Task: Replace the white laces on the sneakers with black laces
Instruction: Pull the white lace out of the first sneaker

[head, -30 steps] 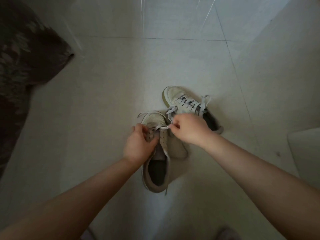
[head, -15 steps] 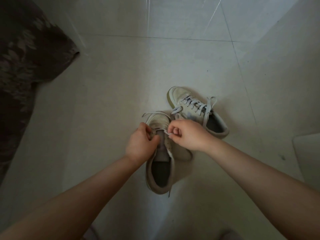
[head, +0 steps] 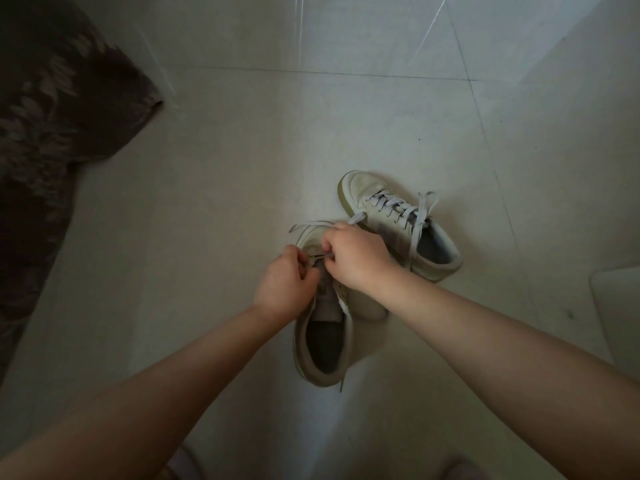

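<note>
2 hands work the white lace at the front of the nearer sneaker on a tiled floor.

Head view: a dark patterned cloth [head: 52, 140] lies at the far left, well apart from the shoes, and a pale flat object [head: 620, 306] sits at the right edge. The floor [head: 225, 202] is pale tile with grout lines. The near sneaker [head: 323, 336] lies with its long axis running toward and away from the camera, toe away and heel opening nearest. The left hand [head: 282, 287] and right hand [head: 358, 256] cover its eyelet area, fingers of both curled and pinching the white lace [head: 320, 256] between them. The second sneaker [head: 398, 223], laced, lies just beside and beyond it on the right, toe pointing away and left, heel to the right; the right forearm crosses part of its side.
</note>
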A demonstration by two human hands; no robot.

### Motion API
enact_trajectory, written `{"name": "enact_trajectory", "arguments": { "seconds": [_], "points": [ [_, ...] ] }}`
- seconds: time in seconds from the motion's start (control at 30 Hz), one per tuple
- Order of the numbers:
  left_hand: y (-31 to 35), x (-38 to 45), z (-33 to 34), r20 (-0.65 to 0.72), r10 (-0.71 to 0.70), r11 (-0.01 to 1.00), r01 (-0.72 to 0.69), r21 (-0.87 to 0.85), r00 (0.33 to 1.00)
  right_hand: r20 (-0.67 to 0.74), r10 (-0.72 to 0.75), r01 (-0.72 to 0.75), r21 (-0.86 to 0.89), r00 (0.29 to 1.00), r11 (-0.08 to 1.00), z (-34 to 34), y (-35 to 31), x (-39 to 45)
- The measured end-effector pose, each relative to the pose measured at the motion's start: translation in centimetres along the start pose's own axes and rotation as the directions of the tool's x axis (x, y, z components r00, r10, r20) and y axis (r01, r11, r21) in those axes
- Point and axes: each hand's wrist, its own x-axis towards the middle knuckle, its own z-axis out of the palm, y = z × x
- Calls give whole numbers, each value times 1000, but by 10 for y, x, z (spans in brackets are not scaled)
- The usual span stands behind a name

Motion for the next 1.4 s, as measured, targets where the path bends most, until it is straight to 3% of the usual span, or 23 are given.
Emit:
{"name": "enact_trajectory", "arguments": {
  "seconds": [0.17, 0.37, 0.63, 0.7, 0.8, 0.83, 0.87, 0.93, 1.0, 1.07, 1.13, 1.2, 1.23, 1.33, 1.37, 1.4],
  "points": [
    [0, 0, -1, -6, 23, 1000, -23, -3, 1000, -27, -114, 113, -28, 993, 993, -1, -2, 1],
    [-1, -1, 1, 23, 32, 999, -32, 8, 999, 173, 0, -39, 226, 985, 973, -1, 4, 5],
    [-1, -2, 1, 48, 14, 1000, -14, -9, 999, 213, 35, -101, 307, 976, 946, -1, 5, 10],
    [-1, -3, 1, 33, 2, 1000, -2, -7, 999, 286, 107, -241, 486, 952, 840, -3, 6, 10],
    [-2, -4, -2, -7, -2, 1000, 2, -23, 1000, 402, 225, -461, 795, 887, 394, -10, 14, 8],
    [-1, -4, -4, -14, 5, 1000, -6, -31, 1000, 417, 252, -483, 809, 873, 336, -10, 17, 7],
    [-1, -4, -4, -15, 16, 999, -17, -32, 1000, 399, 272, -479, 789, 876, 385, -11, 18, 7],
    [1, -5, -4, 0, 30, 999, -30, -28, 1000, 318, 246, -397, 628, 916, 669, -10, 17, 7],
    [2, -6, -2, 10, 31, 999, -31, -24, 999, 262, 170, -270, 416, 950, 868, -8, 10, 8],
    [2, -6, 0, 7, 36, 999, -36, -10, 999, 213, 112, -164, 243, 971, 956, -4, 4, 10],
    [1, -7, -1, 0, 40, 999, -40, -5, 999, 143, 74, -105, 222, 987, 969, -3, 1, 8],
    [1, -8, -1, -13, 41, 999, -41, -11, 999, 114, 101, -139, 398, 988, 907, -6, 4, 10],
    [1, -7, -1, -21, 38, 999, -39, -18, 999, 128, 173, -215, 548, 977, 808, -10, 8, 12],
    [-1, -7, -1, -25, 30, 999, -30, -30, 999, 204, 483, -388, 865, 852, 318, -30, 25, 18],
    [-2, -7, -1, -24, 26, 999, -26, -31, 999, 185, 560, -399, 871, 808, 288, -34, 32, 20],
    [-2, -8, 0, -22, 21, 999, -22, -31, 1000, 135, 591, -420, 825, 795, 377, -37, 35, 20]
  ]
}}
